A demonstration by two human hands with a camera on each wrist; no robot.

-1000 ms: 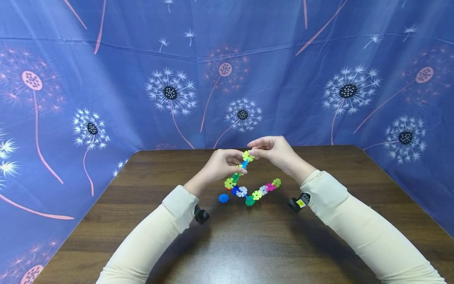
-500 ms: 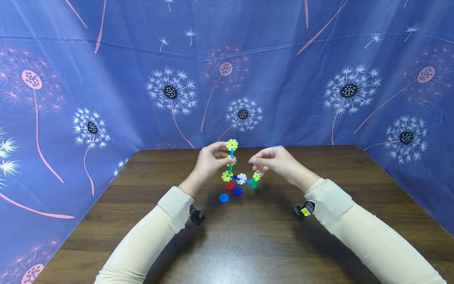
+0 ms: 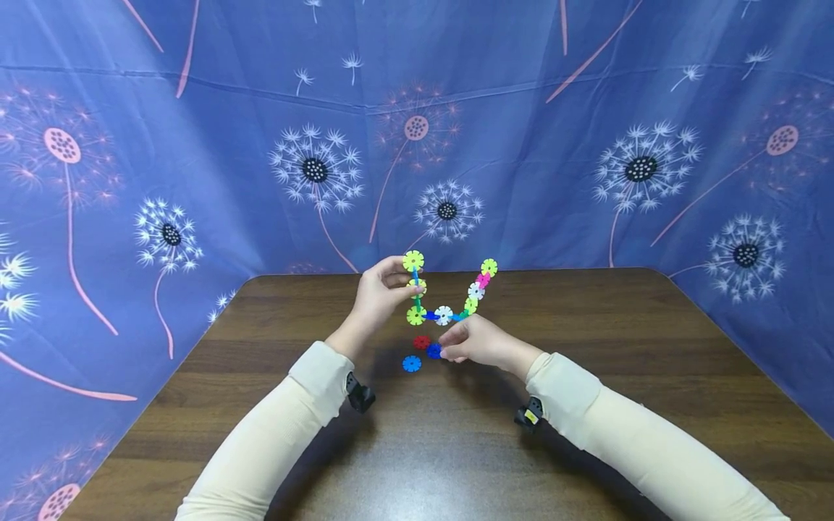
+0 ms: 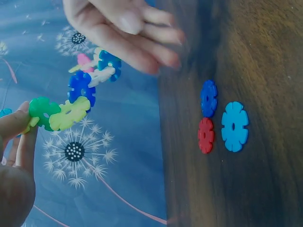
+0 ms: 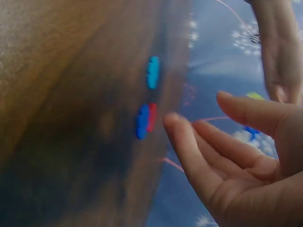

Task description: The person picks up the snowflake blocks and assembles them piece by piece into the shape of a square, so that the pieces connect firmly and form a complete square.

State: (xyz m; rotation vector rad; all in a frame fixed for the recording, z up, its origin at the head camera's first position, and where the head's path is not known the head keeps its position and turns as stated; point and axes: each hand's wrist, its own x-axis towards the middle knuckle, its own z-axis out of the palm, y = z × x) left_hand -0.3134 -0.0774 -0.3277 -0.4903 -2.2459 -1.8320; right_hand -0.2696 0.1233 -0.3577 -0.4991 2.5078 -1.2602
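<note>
A chain of interlocking snowflake discs [image 3: 443, 315] in yellow, blue, green, white and pink hangs above the table in a U shape. Its left arm is pinched near a yellow disc by my left hand [image 3: 382, 291], between thumb and fingers. My right hand [image 3: 485, 341] is beside the loose dark blue disc [image 4: 209, 98]; in the right wrist view its thumb and fingers are apart with nothing between them. A red disc [image 4: 206, 135] lies against the dark blue one. Nearer me on the table is a light blue disc [image 4: 235, 126].
The brown wooden table [image 3: 417, 449] extends on every side of the loose discs. Behind its far edge hangs a blue cloth [image 3: 521, 130] printed with dandelions.
My left hand has moved left with the chain, which now hangs as a U. The right hand has left the chain and come down toward the loose discs.
</note>
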